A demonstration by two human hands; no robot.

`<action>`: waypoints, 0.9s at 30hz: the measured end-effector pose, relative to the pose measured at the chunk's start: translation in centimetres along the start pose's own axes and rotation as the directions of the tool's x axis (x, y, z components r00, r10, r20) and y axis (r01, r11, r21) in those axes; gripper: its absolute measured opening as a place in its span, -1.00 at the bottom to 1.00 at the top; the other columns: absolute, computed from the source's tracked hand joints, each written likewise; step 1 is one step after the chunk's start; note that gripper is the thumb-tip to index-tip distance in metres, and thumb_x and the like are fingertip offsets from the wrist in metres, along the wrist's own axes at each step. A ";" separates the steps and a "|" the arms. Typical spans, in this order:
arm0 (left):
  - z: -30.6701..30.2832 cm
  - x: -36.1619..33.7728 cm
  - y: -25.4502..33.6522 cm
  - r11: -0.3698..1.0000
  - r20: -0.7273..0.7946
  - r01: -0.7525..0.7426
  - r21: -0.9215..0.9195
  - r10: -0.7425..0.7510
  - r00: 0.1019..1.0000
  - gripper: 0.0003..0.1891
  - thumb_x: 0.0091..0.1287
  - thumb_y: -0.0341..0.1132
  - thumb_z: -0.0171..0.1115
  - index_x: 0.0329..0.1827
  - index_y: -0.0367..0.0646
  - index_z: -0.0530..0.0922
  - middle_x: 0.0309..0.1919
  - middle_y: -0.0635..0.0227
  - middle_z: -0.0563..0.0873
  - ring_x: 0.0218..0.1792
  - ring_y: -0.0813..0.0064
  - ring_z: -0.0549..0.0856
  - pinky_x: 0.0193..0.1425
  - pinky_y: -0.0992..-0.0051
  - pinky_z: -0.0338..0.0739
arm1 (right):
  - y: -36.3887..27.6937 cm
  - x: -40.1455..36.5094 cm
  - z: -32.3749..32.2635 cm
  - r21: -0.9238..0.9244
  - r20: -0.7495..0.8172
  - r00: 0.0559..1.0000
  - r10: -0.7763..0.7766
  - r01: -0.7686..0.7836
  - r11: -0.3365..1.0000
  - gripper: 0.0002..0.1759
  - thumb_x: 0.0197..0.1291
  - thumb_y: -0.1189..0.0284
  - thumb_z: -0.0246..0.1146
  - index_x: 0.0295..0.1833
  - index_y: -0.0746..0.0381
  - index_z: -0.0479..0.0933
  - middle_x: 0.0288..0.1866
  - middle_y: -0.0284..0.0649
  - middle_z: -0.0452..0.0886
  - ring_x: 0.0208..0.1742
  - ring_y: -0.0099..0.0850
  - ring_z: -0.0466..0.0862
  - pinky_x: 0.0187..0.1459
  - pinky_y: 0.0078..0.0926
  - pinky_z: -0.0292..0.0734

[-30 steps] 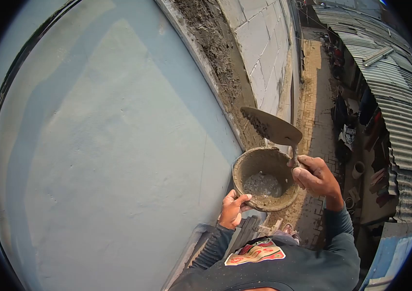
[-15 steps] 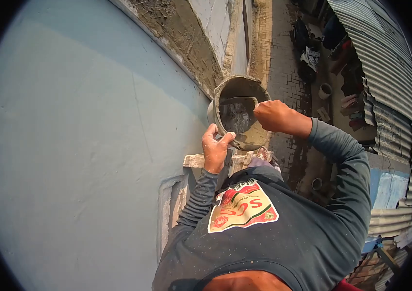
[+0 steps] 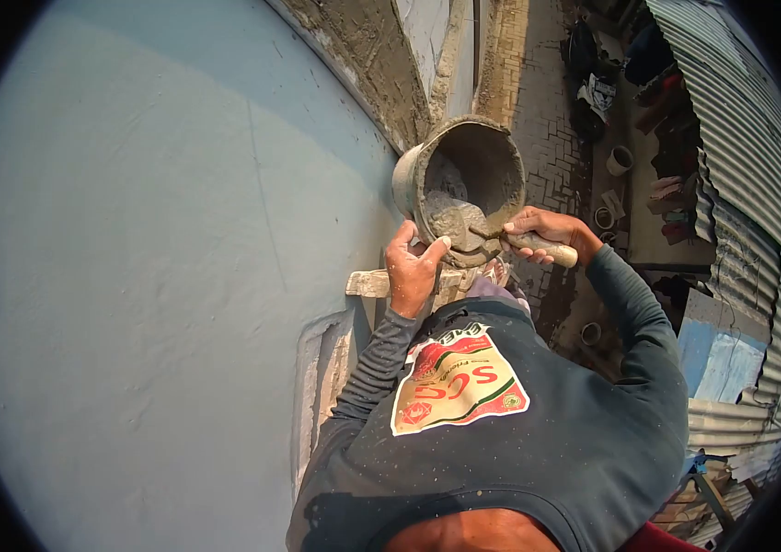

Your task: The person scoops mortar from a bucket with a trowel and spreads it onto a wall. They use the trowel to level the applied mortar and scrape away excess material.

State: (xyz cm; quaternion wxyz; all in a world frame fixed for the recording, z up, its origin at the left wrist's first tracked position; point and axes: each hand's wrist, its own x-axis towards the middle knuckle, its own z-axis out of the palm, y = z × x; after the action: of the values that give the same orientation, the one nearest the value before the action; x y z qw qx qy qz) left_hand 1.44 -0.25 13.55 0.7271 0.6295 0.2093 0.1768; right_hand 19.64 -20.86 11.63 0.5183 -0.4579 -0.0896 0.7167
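Note:
A mortar-crusted bucket (image 3: 404,179) is tipped toward me beside the blue-grey wall. My left hand (image 3: 413,269) grips its near rim, thumb over the edge. Wrapped round the handle of a trowel (image 3: 551,250) are the fingers of my right hand (image 3: 547,230), at the bucket's right side. The trowel's blade sits at the bucket's mouth, by a heap of wet grey mortar (image 3: 452,221). That mortar hides part of the blade.
The painted wall (image 3: 160,258) fills the left. A wooden plank (image 3: 369,283) juts out below the bucket. Far below runs a paved alley (image 3: 542,120) with a pail (image 3: 620,161) and clutter. Corrugated roofing (image 3: 740,120) lines the right.
The bucket has tilted further toward me. My right hand has drawn the trowel back from inside to the near rim and turned it, with mortar now at the blade.

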 end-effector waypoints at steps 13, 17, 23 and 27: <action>-2.1 1.9 -1.2 0.947 -0.062 0.215 -0.238 -0.235 0.970 -0.83 0.19 -0.54 0.32 -0.25 -0.17 0.48 -0.31 0.31 0.69 -0.32 0.49 0.73 -0.25 0.41 0.75 | -1.4 -2.5 4.9 -0.164 -0.260 0.928 -0.266 0.229 0.959 -0.63 0.46 0.26 0.06 -0.19 0.37 0.55 -0.57 -0.30 0.50 -0.69 -0.55 0.46 -0.67 -0.57 0.40; -2.8 2.3 -1.8 0.925 -0.039 0.258 -0.279 -0.279 0.959 -0.79 0.19 -0.53 0.32 -0.19 -0.17 0.47 -0.27 0.27 0.70 -0.29 0.43 0.74 -0.20 0.36 0.74 | -2.6 -4.8 6.2 0.119 -0.167 0.907 -0.386 0.407 0.906 -0.60 0.44 0.26 0.07 -0.02 0.44 0.55 -0.53 -0.25 0.54 -0.70 -0.55 0.49 -0.73 -0.59 0.43; -3.0 1.6 -2.3 0.895 -0.012 0.290 -0.338 -0.312 0.950 -0.77 0.19 -0.52 0.32 -0.18 -0.17 0.45 -0.26 0.23 0.70 -0.27 0.38 0.75 -0.14 0.30 0.74 | -7.6 -7.8 11.5 -0.099 -0.431 0.404 -0.807 0.868 0.487 -0.59 0.39 0.29 0.14 0.04 0.50 0.48 -0.39 -0.12 0.62 -0.64 -0.53 0.56 -0.71 -0.60 0.49; -3.0 0.9 -3.1 0.898 -0.026 0.289 -0.331 -0.315 0.949 -0.77 0.19 -0.52 0.33 -0.19 -0.17 0.44 -0.26 0.22 0.70 -0.27 0.37 0.75 -0.14 0.29 0.74 | -12.5 -7.3 14.3 -0.267 -0.480 0.061 -0.875 0.940 0.211 -0.64 0.36 0.34 0.20 -0.01 0.49 0.51 -0.35 -0.11 0.65 -0.58 -0.50 0.62 -0.63 -0.57 0.56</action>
State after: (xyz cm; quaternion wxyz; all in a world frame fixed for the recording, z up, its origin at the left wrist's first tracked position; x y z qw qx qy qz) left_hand 0.58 2.32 10.09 0.8300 0.4541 0.3013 0.1186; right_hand 17.49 -16.40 31.36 0.8760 -0.4475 -0.1645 0.0729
